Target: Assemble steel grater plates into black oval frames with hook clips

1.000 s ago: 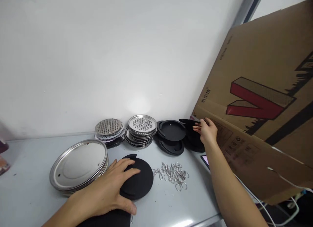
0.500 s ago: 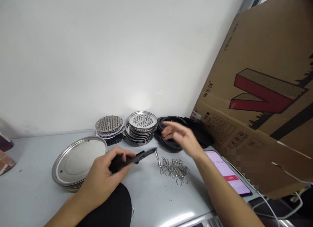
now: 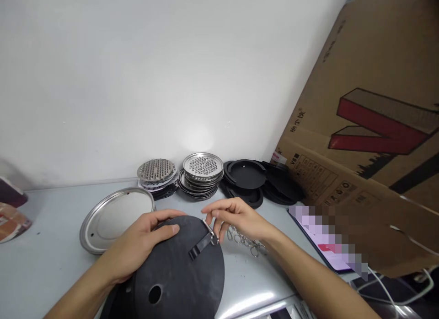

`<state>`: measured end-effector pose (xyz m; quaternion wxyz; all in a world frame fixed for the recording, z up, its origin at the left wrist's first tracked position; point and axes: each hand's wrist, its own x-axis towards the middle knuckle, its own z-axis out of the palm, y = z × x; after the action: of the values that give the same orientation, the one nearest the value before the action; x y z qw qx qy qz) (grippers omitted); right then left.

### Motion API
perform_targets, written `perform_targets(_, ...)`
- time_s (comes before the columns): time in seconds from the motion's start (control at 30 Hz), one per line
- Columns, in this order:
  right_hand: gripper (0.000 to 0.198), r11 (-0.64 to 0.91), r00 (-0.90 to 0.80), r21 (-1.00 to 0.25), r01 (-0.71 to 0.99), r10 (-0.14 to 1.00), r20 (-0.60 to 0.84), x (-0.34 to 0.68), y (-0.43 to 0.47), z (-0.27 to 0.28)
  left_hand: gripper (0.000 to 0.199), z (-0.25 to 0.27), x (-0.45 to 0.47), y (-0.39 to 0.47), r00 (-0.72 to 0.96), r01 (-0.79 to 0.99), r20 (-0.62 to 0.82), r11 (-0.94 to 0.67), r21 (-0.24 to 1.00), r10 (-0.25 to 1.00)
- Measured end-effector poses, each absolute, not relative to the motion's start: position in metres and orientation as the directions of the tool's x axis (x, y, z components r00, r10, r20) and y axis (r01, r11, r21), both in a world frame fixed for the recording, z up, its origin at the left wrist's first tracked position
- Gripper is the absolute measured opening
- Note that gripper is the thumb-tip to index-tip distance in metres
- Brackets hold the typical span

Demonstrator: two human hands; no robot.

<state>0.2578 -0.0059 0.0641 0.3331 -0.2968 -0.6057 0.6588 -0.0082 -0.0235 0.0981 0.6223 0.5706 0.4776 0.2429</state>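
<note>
- Disc (image 3: pixel 180 275): black, matt, faintly smudged; one round hole (image 3: pixel 154 294) toward its near left edge; tilted, in front of the person, over a further black piece (image 3: pixel 115 298).
- Tab (image 3: pixel 202 246): narrow, black, lies across the right part of the disc; a bright metal clip (image 3: pixel 207 226) with a ring is at its outer end.
- Left hand (image 3: pixel 146 234): clamped on the disc's far left edge, thumb on top.
- Right hand (image 3: pixel 236 217): fingers bent at the clip; whether closed on it, cannot tell.
- Surface (image 3: pixel 58 246): pale grey, glossy, with specks; loose clips (image 3: pixel 254 251) partly behind the right hand.
- Along the back: two grater stacks (image 3: pixel 203 167), black lids (image 3: pixel 247 175); steel lids (image 3: pixel 118 220) nearer, at left.
- Room: white wall (image 3: pixel 137 81) behind; at right, a large printed carton (image 3: pixel 377 181) and a phone (image 3: pixel 320 241), screen lit, partly pixelated.
</note>
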Motion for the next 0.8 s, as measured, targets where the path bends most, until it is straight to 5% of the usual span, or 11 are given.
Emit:
perform_targets(0.07, 0.044, -0.035, -0.592, -0.996, -0.079, 0.806, 0.018, 0.255, -0.009, 0.066, 0.042, 0.099, -0.007, -0.024, 0.417, 0.259, -0.339, 0.247, 0.934, 0.843)
perform_targets(0.2, 0.045, 0.228, -0.529, -0.962, 0.149, 0.841, 0.117, 0.247, -0.021, 0.069, 0.034, 0.103, -0.005, -0.026, 0.427, 0.335, -0.306, 0.165, 0.928, 0.851)
perform_targets(0.4, 0.041, 0.0, -0.564, -1.0, 0.005, 0.826, -0.002, 0.251, -0.014, 0.062, 0.044, 0.105, -0.007, -0.027, 0.411, 0.257, -0.307, 0.214, 0.942, 0.859)
perform_targets(0.8, 0.017, 0.109, -0.51, -0.993, 0.053, 0.858, 0.066, 0.255, -0.012, 0.065, 0.044, 0.102, -0.012, -0.025, 0.444, 0.288, -0.298, 0.181, 0.941, 0.845)
